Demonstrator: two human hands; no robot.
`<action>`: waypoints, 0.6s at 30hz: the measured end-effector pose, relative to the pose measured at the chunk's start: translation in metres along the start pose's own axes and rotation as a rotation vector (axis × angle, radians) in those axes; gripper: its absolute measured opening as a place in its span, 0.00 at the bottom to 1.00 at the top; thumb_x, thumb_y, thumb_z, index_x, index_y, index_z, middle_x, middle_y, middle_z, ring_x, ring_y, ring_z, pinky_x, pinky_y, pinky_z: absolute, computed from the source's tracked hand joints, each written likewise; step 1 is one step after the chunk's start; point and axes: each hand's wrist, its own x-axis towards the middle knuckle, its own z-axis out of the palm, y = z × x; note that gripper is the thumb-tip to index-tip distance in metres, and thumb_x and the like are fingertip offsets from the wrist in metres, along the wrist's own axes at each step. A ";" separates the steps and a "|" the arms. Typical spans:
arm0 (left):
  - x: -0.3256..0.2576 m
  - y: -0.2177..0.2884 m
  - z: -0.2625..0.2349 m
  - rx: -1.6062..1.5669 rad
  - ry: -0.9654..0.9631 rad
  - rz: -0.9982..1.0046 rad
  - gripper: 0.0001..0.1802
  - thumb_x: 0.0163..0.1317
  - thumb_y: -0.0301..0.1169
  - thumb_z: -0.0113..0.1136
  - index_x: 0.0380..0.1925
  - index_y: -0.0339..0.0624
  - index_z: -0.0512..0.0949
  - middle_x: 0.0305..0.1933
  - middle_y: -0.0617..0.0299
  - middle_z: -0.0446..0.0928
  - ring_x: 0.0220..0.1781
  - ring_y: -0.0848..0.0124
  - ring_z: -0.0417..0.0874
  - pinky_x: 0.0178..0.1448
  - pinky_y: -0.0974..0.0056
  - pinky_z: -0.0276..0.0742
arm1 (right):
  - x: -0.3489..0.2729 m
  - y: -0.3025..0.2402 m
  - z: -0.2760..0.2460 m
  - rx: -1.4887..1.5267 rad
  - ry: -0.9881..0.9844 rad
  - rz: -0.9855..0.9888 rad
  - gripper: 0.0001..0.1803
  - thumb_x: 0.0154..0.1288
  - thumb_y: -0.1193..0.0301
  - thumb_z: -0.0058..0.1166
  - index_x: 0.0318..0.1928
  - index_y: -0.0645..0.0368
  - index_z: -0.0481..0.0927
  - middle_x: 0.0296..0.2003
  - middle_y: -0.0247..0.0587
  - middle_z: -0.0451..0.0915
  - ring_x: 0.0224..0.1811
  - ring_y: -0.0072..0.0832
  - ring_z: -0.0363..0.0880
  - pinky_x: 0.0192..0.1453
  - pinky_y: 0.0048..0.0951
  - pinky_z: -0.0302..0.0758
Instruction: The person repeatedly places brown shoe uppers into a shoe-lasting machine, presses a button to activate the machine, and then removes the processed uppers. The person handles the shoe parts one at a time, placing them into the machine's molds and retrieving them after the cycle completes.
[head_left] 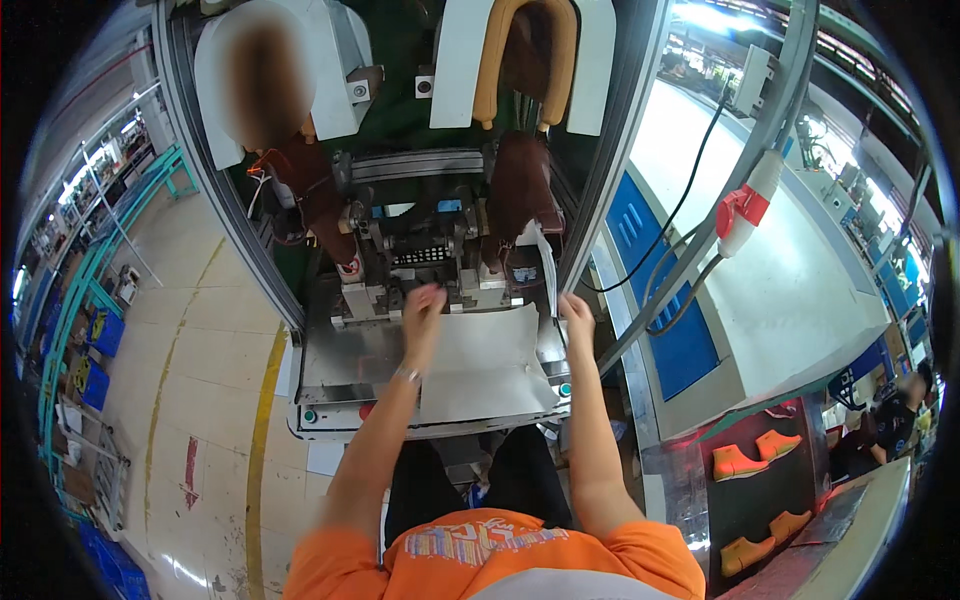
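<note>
A machine stands before me, with two dark brown forms pointing down over its bed. My left hand (424, 308) is at the front of the dark middle mechanism (420, 250), fingers curled closed; what they hold, if anything, is hidden. Beside the right-hand brown form (520, 185) hangs a narrow white sheet (547, 268), seen almost edge-on. My right hand (577, 316) is closed next to its lower end, and I cannot tell whether the fingers grip it. Between my forearms a pale, bent-edged sheet (485, 365) covers part of the metal bed (345, 360).
The left brown form (310, 195) has wires near it. A tan U-shaped pad (487, 70) is mounted above. To the right are a grey post with a red-and-white plug (745, 205), hanging cables, a white cabinet (800, 290) and orange shoes (738, 462) on a dark belt.
</note>
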 end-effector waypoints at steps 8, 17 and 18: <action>-0.098 -0.071 -0.185 0.830 0.485 0.191 0.13 0.53 0.27 0.55 0.40 0.39 0.72 0.42 0.56 0.72 0.47 0.57 0.70 0.52 0.56 0.62 | -0.080 0.135 -0.138 -0.197 0.037 0.378 0.37 0.42 0.80 0.57 0.57 0.56 0.61 0.44 0.44 0.72 0.41 0.34 0.74 0.39 0.36 0.73; -0.122 -0.079 -0.192 0.977 0.475 0.131 0.13 0.60 0.32 0.49 0.44 0.40 0.70 0.49 0.50 0.69 0.56 0.53 0.63 0.59 0.52 0.55 | -0.078 0.140 -0.125 -0.387 0.249 0.317 0.37 0.40 0.78 0.61 0.55 0.60 0.61 0.44 0.45 0.72 0.44 0.33 0.73 0.44 0.32 0.71; -0.124 -0.080 -0.192 0.990 0.477 0.133 0.13 0.60 0.32 0.49 0.43 0.40 0.70 0.49 0.51 0.69 0.57 0.53 0.63 0.59 0.52 0.56 | -0.080 0.142 -0.126 -0.368 0.250 0.311 0.37 0.40 0.78 0.61 0.55 0.60 0.61 0.44 0.45 0.72 0.44 0.33 0.72 0.45 0.31 0.71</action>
